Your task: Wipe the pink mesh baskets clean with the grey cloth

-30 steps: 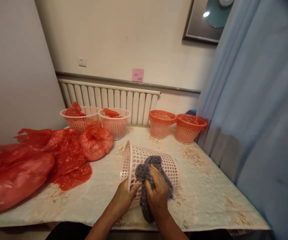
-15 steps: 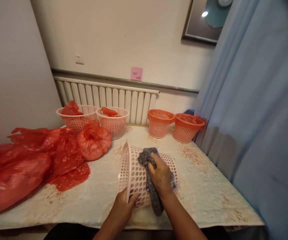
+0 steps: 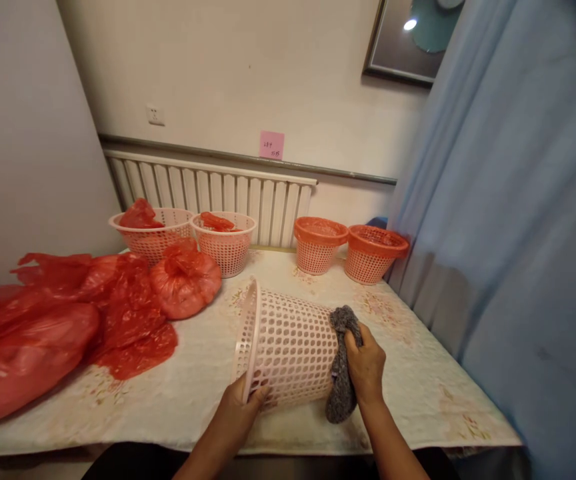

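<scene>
Head view, from the left: a heap of red plastic bags (image 3: 28, 353) spreads across the surface (image 3: 201, 387), which has a pale floral cover. Behind it stands an upright pink basket (image 3: 158, 247) with red plastic poking above its rim. Next comes a rounded, gathered red bag (image 3: 188, 290), then a second upright basket (image 3: 228, 253), also holding red plastic, in front of the radiator (image 3: 208, 190).

Nearer, the left hand (image 3: 241, 403) grips the rim of a pale pink perforated basket (image 3: 293, 347), thumb on the outer wall, the other fingers mostly hidden. That basket is on its side in front of the person, mouth to the left, base to the right. Behind it stands a basket with a red-covered rim (image 3: 317, 257). At the base end, the right hand's (image 3: 367, 360) fingers are closed around a bunched grey cloth (image 3: 342, 400), which touches the basket. Farther right come another red-rimmed basket (image 3: 368, 267) and a blue curtain (image 3: 498, 200).
</scene>
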`<state>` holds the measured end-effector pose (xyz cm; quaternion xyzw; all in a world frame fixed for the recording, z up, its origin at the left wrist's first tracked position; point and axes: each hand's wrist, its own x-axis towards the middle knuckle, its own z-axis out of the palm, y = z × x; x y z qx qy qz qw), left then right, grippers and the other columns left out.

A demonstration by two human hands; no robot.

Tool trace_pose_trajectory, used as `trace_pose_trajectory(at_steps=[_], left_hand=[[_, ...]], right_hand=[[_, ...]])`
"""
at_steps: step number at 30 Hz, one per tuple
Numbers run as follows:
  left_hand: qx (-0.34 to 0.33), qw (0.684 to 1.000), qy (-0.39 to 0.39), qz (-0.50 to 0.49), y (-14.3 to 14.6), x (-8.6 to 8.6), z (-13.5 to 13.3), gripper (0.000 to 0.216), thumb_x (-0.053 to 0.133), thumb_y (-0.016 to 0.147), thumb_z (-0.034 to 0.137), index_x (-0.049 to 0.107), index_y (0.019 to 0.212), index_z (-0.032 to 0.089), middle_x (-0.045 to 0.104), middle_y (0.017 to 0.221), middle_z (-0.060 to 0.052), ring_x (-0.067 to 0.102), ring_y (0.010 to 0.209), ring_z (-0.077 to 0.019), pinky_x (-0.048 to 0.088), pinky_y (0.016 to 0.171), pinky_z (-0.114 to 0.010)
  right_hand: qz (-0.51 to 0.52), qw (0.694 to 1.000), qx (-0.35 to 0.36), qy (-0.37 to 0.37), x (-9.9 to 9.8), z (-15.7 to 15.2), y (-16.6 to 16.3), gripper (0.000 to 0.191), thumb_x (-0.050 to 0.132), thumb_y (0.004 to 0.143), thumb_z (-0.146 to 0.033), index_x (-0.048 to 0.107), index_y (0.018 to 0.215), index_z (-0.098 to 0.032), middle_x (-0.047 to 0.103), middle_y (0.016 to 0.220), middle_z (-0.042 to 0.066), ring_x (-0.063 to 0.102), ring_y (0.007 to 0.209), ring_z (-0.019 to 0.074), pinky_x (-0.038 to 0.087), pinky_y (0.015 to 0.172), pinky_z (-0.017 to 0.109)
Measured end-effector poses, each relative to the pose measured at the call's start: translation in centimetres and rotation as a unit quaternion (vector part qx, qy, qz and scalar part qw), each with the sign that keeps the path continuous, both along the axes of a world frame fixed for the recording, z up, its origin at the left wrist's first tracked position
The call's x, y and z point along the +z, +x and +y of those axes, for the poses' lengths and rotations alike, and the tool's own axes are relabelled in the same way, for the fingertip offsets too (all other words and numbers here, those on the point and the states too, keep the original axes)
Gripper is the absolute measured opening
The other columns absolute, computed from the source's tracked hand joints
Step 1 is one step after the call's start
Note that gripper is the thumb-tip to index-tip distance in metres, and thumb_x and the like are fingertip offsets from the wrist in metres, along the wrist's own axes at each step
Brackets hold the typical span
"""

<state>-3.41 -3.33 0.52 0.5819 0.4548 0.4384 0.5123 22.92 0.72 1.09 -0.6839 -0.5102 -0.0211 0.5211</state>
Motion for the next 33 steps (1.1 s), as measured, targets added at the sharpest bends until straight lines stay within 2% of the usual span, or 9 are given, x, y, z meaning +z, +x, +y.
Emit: trace_pose_trajectory(at_steps=[5,9,13,16,19,24,29,33], left_hand=[[-0.011,0.998,-0.042,-0.051,0.4,3.0,0.7,0.036,0.063,0.075,0.034,0.061,0.104,0.012,0.071,0.098,-0.010,0.065,0.091,-0.0253,0.051,0.081,-0.035],[0.010,0.995,-0.064,-0.075,1.1,5.0,1.2,0.026,0.061,0.075,0.031,0.062,0.094,0.014,0.070,0.085,-0.004,0.064,0.077,-0.0196,0.051,0.074,-0.031],[0.018,0.996,-0.070,-0.049,1.0,4.9,1.2,0.024,0.061,0.074,0.031,0.063,0.091,0.014,0.069,0.080,-0.003,0.063,0.072,-0.0184,0.051,0.071,-0.030],[0.019,0.996,-0.074,-0.043,0.9,4.3,1.0,0.028,0.063,0.073,0.036,0.063,0.089,0.013,0.069,0.078,-0.004,0.063,0.071,-0.0198,0.051,0.069,-0.032],[0.011,0.996,-0.071,-0.053,1.0,3.9,0.9,0.031,0.063,0.073,0.037,0.063,0.092,0.012,0.071,0.080,-0.005,0.065,0.074,-0.0223,0.052,0.072,-0.034],[0.006,0.999,0.002,-0.037,1.0,3.4,0.7,0.031,0.059,0.074,0.026,0.065,0.102,0.012,0.073,0.096,-0.007,0.062,0.098,-0.0274,0.048,0.088,-0.035],[0.008,0.999,0.025,-0.031,0.9,2.3,0.2,0.030,0.056,0.077,0.028,0.065,0.101,0.012,0.072,0.100,-0.009,0.063,0.097,-0.0262,0.047,0.089,-0.033],[0.013,1.000,0.017,-0.017,0.9,1.9,0.0,0.033,0.057,0.078,0.033,0.065,0.101,0.011,0.072,0.097,-0.009,0.065,0.091,-0.0264,0.050,0.083,-0.033]], right_hand=[[-0.002,1.000,-0.003,0.016,-1.0,-1.0,-0.6,0.040,0.044,0.083,-0.038,0.062,0.111,-0.015,0.066,0.109,0.011,0.062,0.096,0.0242,0.044,0.083,0.032],[0.007,0.999,-0.013,0.033,-1.7,-1.6,-0.7,0.040,0.046,0.084,-0.037,0.061,0.114,-0.015,0.065,0.111,0.011,0.061,0.100,0.0247,0.044,0.088,0.034],[0.000,0.999,-0.025,0.047,-2.4,-2.0,-1.9,0.042,0.047,0.084,-0.036,0.060,0.117,-0.013,0.063,0.117,0.013,0.059,0.107,0.0260,0.044,0.094,0.039],[-0.034,0.996,0.014,0.079,-2.4,-2.6,-4.2,0.039,0.048,0.084,-0.031,0.059,0.117,-0.014,0.062,0.118,0.013,0.058,0.109,0.0248,0.044,0.096,0.041],[-0.081,0.986,0.103,0.106,-1.5,-3.4,-7.5,0.036,0.048,0.083,-0.023,0.060,0.116,-0.015,0.062,0.118,0.011,0.058,0.110,0.0227,0.046,0.095,0.041],[-0.118,0.959,0.223,0.131,1.6,-3.9,-12.1,0.036,0.048,0.079,-0.013,0.060,0.113,-0.016,0.062,0.118,0.009,0.055,0.114,0.0203,0.046,0.098,0.038],[-0.127,0.953,0.239,0.136,4.8,-1.8,-13.2,0.040,0.047,0.077,-0.011,0.060,0.114,-0.017,0.064,0.114,0.009,0.058,0.110,0.0202,0.046,0.097,0.038],[-0.116,0.960,0.228,0.110,6.0,-0.3,-12.9,0.035,0.049,0.079,-0.016,0.061,0.112,-0.018,0.066,0.109,0.008,0.061,0.102,0.0198,0.048,0.092,0.035]])
